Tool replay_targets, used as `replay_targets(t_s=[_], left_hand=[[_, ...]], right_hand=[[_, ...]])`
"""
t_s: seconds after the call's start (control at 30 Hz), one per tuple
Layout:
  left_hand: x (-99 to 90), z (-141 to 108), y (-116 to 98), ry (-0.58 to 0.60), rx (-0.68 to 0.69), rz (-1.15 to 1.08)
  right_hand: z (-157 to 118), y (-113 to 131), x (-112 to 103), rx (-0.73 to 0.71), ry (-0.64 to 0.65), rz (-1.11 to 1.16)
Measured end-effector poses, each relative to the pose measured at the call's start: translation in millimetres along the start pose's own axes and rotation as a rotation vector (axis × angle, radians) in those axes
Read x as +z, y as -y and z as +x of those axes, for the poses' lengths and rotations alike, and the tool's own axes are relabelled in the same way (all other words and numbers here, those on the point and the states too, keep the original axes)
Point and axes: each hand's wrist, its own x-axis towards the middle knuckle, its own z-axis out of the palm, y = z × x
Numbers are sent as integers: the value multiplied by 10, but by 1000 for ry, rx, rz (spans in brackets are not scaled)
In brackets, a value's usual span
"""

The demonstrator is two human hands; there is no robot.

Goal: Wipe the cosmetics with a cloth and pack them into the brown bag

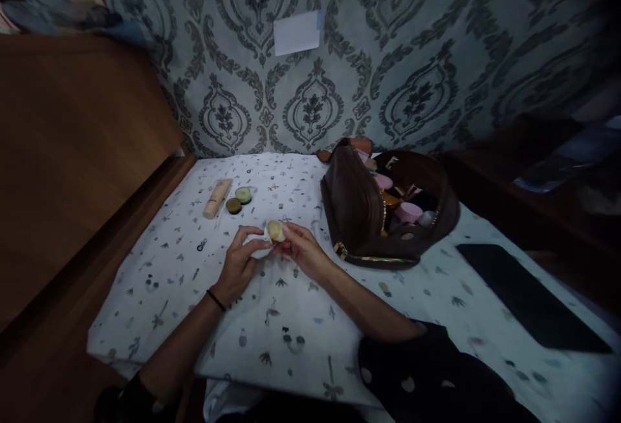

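Note:
My left hand (237,262) is closed on a crumpled white tissue or wipe (262,251). Pinched in the fingers of my right hand (305,249) is a small round yellowish jar or lid (274,230); which of the two I cannot tell. The tissue presses up against its lower side, and both hands meet just above the cloth. Beyond my left hand lie a small gold-topped round piece (233,206), a pale green round jar (243,195) and a beige squeeze tube (217,198).
A brown cosmetics bag (354,206) stands unzipped on the right, with several pink and gold items inside. A flat black slab (531,297) lies farther right. Patterned white cloth (174,306) covers the surface; a wooden cabinet (77,151) stands left, a papered wall (310,99) behind.

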Motion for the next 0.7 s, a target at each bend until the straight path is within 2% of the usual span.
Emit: replay_targets(t_s=[0.17, 0.3, 0.57, 0.7], left_hand=[[-7, 6, 35, -37, -22, -16], [-10, 0, 50, -27, -35, -31], [-26, 14, 15, -2, -47, -15], [-38, 28, -4, -10, -48, -50]], right_hand=[[-23, 20, 13, 42, 35, 123], [-15, -15, -5, 18, 22, 167], [20, -77, -33, -54, -2, 50], [10, -93, -30, -61, -53, -118]])
